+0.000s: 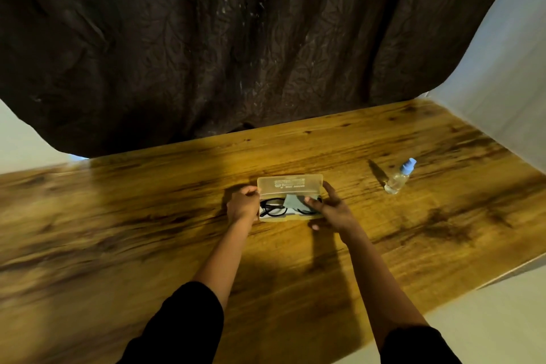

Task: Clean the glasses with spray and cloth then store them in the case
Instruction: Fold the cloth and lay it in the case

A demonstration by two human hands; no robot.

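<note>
A translucent yellowish glasses case (290, 185) lies in the middle of the wooden table (147, 216), its lid raised toward the far side. Inside it rest black-framed glasses (273, 207) with a grey cloth (294, 202) over their right half. My left hand (242, 205) grips the case's left end. My right hand (332, 207) holds the right end, thumb over the cloth and fingers on the lid's corner. A small clear spray bottle (399, 177) with a pale blue cap stands to the right, apart from both hands.
A dark brown crinkled curtain (236, 38) hangs behind the table's far edge. White fabric (502, 68) rises at the right side. The table's right edge drops off near the lower right corner to a pale floor (487, 319).
</note>
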